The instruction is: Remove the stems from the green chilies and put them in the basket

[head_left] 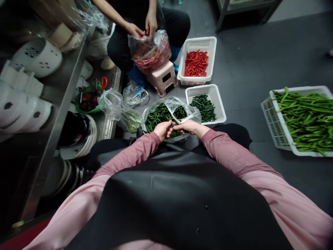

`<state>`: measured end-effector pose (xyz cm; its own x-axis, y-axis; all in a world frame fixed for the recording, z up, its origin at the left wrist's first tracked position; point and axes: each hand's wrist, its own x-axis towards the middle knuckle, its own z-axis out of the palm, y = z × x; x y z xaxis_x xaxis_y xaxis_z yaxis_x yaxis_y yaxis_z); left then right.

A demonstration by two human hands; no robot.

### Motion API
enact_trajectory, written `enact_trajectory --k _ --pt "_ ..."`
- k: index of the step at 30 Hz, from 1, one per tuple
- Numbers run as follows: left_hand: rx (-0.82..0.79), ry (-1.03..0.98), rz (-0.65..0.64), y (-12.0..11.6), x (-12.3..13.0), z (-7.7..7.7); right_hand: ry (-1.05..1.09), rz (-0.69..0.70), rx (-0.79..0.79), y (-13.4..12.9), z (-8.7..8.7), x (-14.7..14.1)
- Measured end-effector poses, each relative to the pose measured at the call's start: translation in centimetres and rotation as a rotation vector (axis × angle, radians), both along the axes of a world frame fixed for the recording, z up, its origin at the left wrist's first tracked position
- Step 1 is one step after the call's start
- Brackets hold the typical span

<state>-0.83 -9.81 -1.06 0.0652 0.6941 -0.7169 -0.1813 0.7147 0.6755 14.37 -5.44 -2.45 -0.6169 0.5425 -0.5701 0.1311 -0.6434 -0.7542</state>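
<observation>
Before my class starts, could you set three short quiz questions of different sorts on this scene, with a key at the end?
1. Fill the gap: the far bag of red chilies rests on a ____.
2. True or false: the wearer's left hand and right hand are at the far bag.
3. Choose: the basket nearest the right hand holds chilies of which colour? A) red B) dark green C) yellow

Key:
1. Stool
2. False: they are at the near bag, which holds green chilies.
3. B
</observation>
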Motion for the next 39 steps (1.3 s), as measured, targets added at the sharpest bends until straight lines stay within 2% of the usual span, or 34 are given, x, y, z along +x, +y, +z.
enact_trajectory --k 3,5,8,11,13,14,18,21,23,26,33,39 --pt "0.011 0.107 0.060 -0.1 0.0 -0.7 0.033 0.036 -0.077 0.1 0.3 0.2" --pt "-0.035 0.207 -0.033 -0.3 -0.2 -0.9 -0.013 -0.010 -0.094 0.3 0.4 0.3" --pt "-0.052 0.517 -0.418 -0.7 -1.0 -0.9 -0.150 -0.143 -0.057 1.1 0.4 0.7" --pt "0.108 1.052 -0.803 -0.8 -1.6 -0.6 -0.247 -0.276 0.007 1.9 0.6 1.2" --pt "0.240 1.287 -0.948 -0.4 -1.3 -0.9 -0.277 -0.335 0.028 2.3 0.8 1.5" --pt "0.285 1.328 -0.987 0.0 -0.9 -1.2 -0.287 -0.352 0.031 2.3 0.9 1.6" --pt "0.304 1.187 -1.063 2.5 1.8 -4.2 -0.296 -0.335 0.043 2.1 1.4 1.5" --pt "0.213 1.116 -1.105 4.4 3.5 -6.4 -0.257 -0.292 0.071 1.8 1.5 1.5" --pt "0.140 1.133 -1.136 5.1 4.1 -7.3 -0.252 -0.270 0.081 1.7 1.3 1.5" --pt "0.105 1.158 -1.170 5.4 4.3 -7.6 -0.277 -0.232 0.087 1.8 0.9 1.5" --pt "0.177 1.185 -1.289 5.0 4.3 -7.4 -0.311 -0.206 0.156 2.0 0.2 1.3" --pt "0.164 1.121 -1.194 4.6 3.0 -6.9 -0.354 -0.192 0.182 1.9 0.2 1.5"
